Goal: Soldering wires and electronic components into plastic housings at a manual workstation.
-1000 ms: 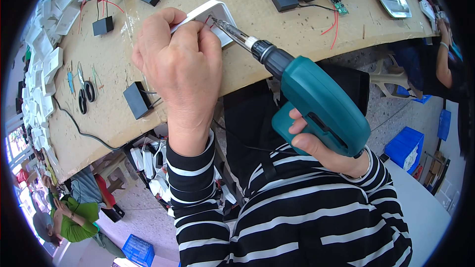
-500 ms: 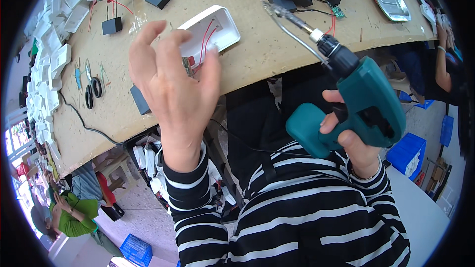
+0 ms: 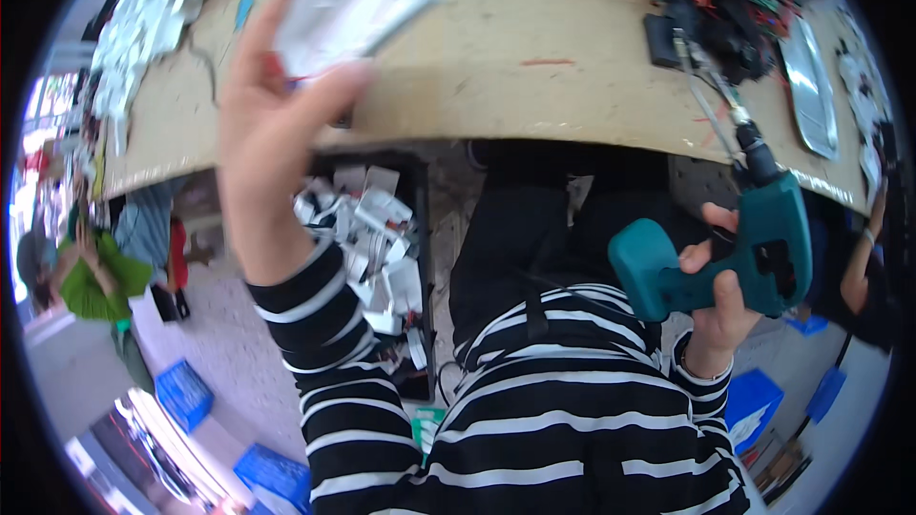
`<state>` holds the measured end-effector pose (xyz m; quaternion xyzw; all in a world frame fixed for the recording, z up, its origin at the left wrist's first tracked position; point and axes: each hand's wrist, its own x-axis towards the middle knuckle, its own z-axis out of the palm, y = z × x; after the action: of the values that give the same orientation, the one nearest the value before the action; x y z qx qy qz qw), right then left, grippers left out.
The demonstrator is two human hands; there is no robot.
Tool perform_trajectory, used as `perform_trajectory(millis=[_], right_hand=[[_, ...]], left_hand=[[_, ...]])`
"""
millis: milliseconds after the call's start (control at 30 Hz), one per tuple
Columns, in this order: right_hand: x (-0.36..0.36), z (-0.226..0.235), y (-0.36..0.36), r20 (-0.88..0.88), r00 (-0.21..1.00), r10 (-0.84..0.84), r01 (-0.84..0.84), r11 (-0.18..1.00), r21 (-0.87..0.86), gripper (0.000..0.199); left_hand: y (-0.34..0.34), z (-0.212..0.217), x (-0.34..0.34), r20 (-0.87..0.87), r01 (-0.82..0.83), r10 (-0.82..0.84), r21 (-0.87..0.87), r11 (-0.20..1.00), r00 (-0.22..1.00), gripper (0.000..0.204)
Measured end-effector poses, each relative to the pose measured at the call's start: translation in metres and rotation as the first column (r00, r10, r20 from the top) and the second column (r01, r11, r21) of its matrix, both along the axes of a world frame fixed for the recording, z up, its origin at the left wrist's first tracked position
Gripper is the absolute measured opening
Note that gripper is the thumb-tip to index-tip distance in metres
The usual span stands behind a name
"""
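My left hand (image 3: 262,138) is over the table's left part, its fingers and thumb around the near left end of a white plastic case (image 3: 358,10). The case is tilted and smeared by motion; a bit of red shows by the fingers. My right hand (image 3: 720,315) grips a teal soldering gun (image 3: 780,219) by its handle, off the table's front edge on the right. Its metal tip and thin solder feed tube (image 3: 704,91) point away over the table, near a black box (image 3: 660,41). No contact between the tip and anything can be made out.
White cases (image 3: 157,33) are heaped along the table's left side. Black boxes, circuit boards and red wires (image 3: 720,0) lie at the far right, beside a metal tray (image 3: 809,86). Under the table edge stands a bin of white parts (image 3: 382,248). A person in green (image 3: 100,272) is at left.
My left hand has closed on the white case and carried it up and left, tilting it. The soldering gun has shifted right. The view has swung, leaving the scissors out of sight.
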<state>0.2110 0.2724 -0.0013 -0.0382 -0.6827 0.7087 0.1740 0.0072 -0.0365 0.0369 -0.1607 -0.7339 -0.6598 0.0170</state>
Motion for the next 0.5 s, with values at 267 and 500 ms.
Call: perform_trajectory(millis=[267, 500], right_hand=[[-0.004, -0.013, 0.017, -0.042, 0.995, 0.092, -0.093, 0.995, -0.020, 0.061], [-0.024, -0.011, 0.010, -0.085, 0.991, 0.104, -0.109, 0.993, -0.054, 0.062]], left_hand=[[-0.179, -0.032, 0.139, 0.232, -0.339, 0.376, -0.184, 0.923, 0.897, 0.081], [-0.226, -0.151, 0.290, 0.329, -0.491, 0.804, -0.658, 0.572, 0.495, 0.064]])
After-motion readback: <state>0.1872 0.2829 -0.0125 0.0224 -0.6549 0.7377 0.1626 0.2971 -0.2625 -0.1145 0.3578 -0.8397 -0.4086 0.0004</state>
